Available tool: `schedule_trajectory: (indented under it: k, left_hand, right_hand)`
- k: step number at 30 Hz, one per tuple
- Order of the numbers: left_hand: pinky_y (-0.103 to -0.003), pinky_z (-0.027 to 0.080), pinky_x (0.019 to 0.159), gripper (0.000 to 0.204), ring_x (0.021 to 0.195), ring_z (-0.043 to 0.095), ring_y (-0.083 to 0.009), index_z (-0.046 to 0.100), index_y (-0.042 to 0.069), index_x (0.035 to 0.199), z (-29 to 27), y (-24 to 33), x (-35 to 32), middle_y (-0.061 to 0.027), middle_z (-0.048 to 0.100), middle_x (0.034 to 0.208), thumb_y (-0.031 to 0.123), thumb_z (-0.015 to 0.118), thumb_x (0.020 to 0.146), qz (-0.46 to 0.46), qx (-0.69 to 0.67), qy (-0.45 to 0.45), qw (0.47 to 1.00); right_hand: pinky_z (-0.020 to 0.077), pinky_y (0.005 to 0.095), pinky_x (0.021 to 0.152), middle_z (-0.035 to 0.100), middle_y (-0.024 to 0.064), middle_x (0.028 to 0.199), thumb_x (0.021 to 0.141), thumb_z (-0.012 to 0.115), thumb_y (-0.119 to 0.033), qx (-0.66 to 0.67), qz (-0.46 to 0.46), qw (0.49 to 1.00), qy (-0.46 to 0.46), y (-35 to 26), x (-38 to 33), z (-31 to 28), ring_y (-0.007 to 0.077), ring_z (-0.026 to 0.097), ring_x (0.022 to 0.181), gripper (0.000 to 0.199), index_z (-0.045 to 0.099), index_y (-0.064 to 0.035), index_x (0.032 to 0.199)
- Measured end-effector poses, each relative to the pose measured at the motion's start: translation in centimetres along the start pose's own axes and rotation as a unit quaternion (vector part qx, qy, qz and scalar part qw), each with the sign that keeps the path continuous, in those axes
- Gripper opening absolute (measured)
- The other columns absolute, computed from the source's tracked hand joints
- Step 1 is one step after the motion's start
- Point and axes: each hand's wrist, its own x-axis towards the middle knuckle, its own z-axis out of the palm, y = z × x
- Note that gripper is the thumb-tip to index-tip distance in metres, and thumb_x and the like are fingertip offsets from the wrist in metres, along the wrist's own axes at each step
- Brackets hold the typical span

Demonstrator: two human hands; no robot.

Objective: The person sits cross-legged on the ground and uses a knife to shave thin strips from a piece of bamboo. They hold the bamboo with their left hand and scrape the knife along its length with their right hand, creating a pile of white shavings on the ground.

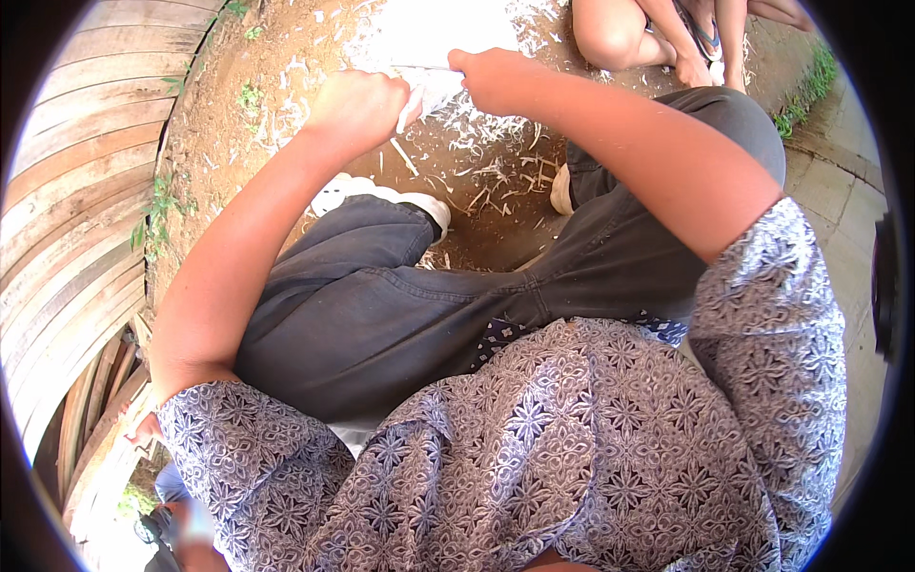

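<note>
Pale strip [426, 84]: left hand [357, 107] fisted around one end, right hand [496, 78] pinching the other, taut above shavings [496, 172] for whittling.

One head-worn fisheye view looks steeply down, close over the person's own lap, toward dirt ground [286, 57] ahead.

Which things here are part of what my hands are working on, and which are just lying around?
In hand:
- left hand, closed on the pale strip
- right hand, closed on the same strip
- pale strip, partly washed out by glare
- pale shavings on the dirt below

Just around:
- wooden planks
- white shoe
- another person's legs
- paving slabs
</note>
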Motion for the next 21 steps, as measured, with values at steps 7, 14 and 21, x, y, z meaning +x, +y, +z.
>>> schedule_trajectory:
  k: [7, 14, 21]
  left_hand:
    - [-0.045, 0.058, 0.064, 0.045, 0.068, 0.072, -0.0335, 0.072, 0.008, 0.082, -0.9, 0.0, 0.0, -0.0164, 0.071, 0.070, 0.043, 0.051, 0.101, -0.033, -0.005, -0.008, 0.999]
    - [-0.050, 0.054, 0.063, 0.053, 0.069, 0.069, -0.0389, 0.071, 0.011, 0.082, -1.1, -1.7, -1.3, -0.0180, 0.068, 0.070, 0.047, 0.040, 0.105, -0.142, -0.134, 0.032, 0.980]
    - [-0.051, 0.054, 0.065, 0.055, 0.069, 0.068, -0.0399, 0.070, 0.010, 0.077, -0.9, -1.1, -1.3, -0.0194, 0.066, 0.068, 0.047, 0.040, 0.105, -0.132, -0.131, 0.055, 0.981]
  right_hand:
    - [0.0577, 0.0466, 0.085, 0.072, 0.0180, 0.110, 0.096, 0.052, -0.006, 0.045, 0.101, 0.994, 0.005, -0.5, 3.3, 2.9, 0.0348, 0.071, 0.105, 0.036, 0.055, -0.0081, 0.132]
    - [0.0544, 0.0494, 0.089, 0.070, 0.0230, 0.114, 0.100, 0.053, -0.016, 0.130, 0.045, 0.990, -0.024, 0.6, 2.6, 1.9, 0.0387, 0.068, 0.108, 0.036, 0.052, -0.0026, 0.133]
    - [0.0539, 0.0503, 0.086, 0.070, 0.0251, 0.111, 0.099, 0.054, -0.016, 0.088, -0.014, 0.995, -0.043, -0.5, -1.4, -1.4, 0.0404, 0.068, 0.108, 0.037, 0.052, -0.0021, 0.134]
